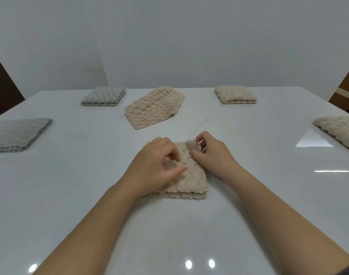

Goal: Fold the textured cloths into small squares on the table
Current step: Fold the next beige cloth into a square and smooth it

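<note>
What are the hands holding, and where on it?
The folded beige cloth: the right hand pinches its raised far corner, the left hand pinches its top layer on the left.

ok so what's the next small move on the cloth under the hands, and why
Probably lay the bunched far corner down flat and square: the right hand pinches it, raised off the folded cloth, while the left hand holds the layers on the table.

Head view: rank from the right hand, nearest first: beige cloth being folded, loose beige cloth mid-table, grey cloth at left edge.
1. The beige cloth being folded, under the right hand, which pinches its far corner.
2. The loose beige cloth, in the middle, ahead and to the left.
3. The grey cloth, at the left edge, far across.
</note>
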Tool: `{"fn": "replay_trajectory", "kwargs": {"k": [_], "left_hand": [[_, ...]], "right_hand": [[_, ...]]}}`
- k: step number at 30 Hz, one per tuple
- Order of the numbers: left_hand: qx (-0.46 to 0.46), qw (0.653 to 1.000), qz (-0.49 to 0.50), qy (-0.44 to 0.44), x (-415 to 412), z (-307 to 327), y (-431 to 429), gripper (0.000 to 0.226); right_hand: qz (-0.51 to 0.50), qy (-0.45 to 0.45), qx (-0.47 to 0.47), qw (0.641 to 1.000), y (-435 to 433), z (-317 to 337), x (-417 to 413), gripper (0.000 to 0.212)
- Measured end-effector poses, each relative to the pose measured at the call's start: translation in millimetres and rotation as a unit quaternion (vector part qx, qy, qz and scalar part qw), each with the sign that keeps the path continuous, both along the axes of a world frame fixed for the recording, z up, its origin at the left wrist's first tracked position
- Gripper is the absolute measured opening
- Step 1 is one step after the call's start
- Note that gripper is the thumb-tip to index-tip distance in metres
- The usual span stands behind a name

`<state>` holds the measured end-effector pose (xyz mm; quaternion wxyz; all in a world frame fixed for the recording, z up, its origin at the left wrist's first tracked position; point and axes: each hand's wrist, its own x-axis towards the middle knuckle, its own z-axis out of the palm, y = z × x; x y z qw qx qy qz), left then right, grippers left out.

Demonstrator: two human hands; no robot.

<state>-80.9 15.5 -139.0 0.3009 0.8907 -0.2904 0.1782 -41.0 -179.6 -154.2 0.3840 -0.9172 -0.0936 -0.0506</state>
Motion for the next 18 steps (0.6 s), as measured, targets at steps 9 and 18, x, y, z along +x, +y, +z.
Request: {"fn": "replay_trajectory", "kwargs": {"k": [9,18], "left_hand": [[0.101,0.989,-0.108,0.03,-12,-8,-19,0.013],[0.059,0.988,-0.115,0.09,-14,-6,-18,0.02]], "right_hand": [[-0.012,0.001,0.089,0.996,-4,-3,-2,0.013],[-0.007,0.001,0.125,0.992,-6,-4,-1,0.009]]}}
